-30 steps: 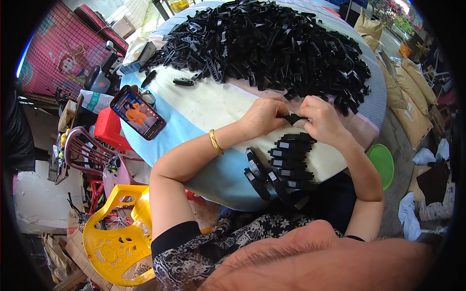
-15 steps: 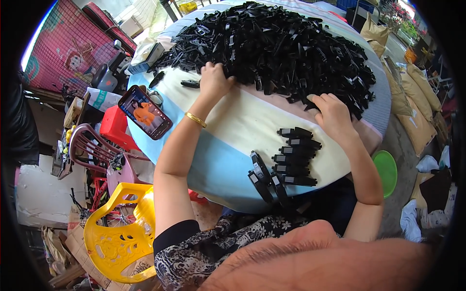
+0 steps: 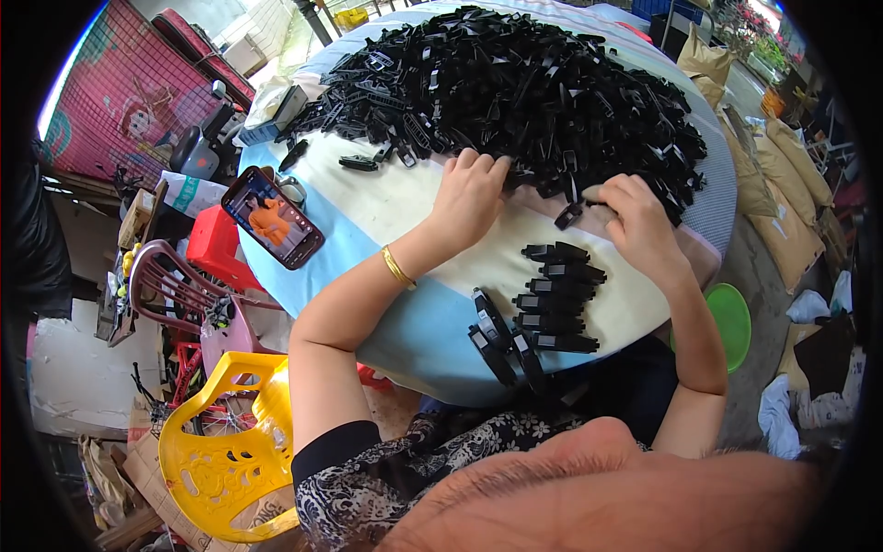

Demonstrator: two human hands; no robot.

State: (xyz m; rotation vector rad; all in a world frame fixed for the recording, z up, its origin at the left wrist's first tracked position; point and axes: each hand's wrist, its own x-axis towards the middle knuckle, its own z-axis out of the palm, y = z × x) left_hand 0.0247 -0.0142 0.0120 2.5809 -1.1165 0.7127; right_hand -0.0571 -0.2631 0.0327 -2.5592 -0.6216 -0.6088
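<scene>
A large heap of black plastic parts (image 3: 524,92) covers the far half of the table. At its near edge, my left hand (image 3: 471,198) is closed with fingers curled down; whatever its fingertips hold is hidden. My right hand (image 3: 639,225) is closed too, farther right along the same edge, thumb toward the heap. A single black part (image 3: 568,216) lies just left of its fingers; what they grip is not clear. Closer to me is a row of black plastic pieces (image 3: 559,299), stacked side by side. Three more black pieces (image 3: 501,340) lie slantwise to the left of that row.
A phone (image 3: 273,218) playing a video leans at the table's left edge, near a small box (image 3: 274,115). Loose black parts (image 3: 359,163) lie left of the heap. A yellow plastic chair (image 3: 216,469) stands at lower left, a green basin (image 3: 728,327) and brown sacks (image 3: 782,216) at right.
My left hand has moved right along the heap's near edge, toward my right hand. A black part now lies out from the heap beside my right fingers. The right hand has barely shifted.
</scene>
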